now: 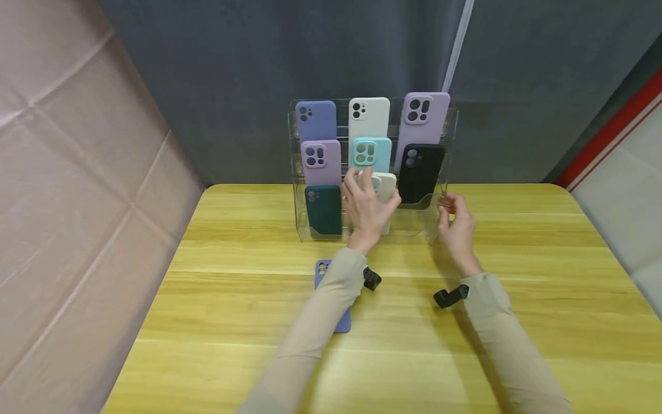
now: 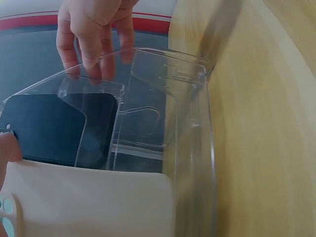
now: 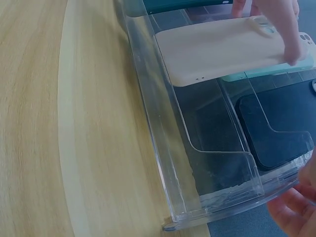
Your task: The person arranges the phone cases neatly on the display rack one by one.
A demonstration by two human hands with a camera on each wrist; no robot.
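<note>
My left hand (image 1: 366,207) grips a cream phone case (image 1: 388,183) by its upper part, thumb on one side and fingers on the other. In the right wrist view the cream case (image 3: 217,52) is tilted over the lowest tier of a clear acrylic display rack (image 3: 148,123). At the rack's right side, my right hand (image 1: 457,227) holds the edge of the side panel between thumb and fingers. Behind the left hand stands a turquoise case (image 1: 380,150), and to its right a black case (image 1: 421,175). A dark green case (image 1: 324,210) fills the lower left slot.
Upper tiers carry a blue case (image 1: 324,121), a white case (image 1: 373,122), a lilac case (image 1: 437,118) and another lilac case (image 1: 328,167). A blue-violet case (image 1: 343,323) lies on the wooden table (image 1: 222,287), partly under the left forearm. A grey curtain (image 1: 233,86) hangs behind.
</note>
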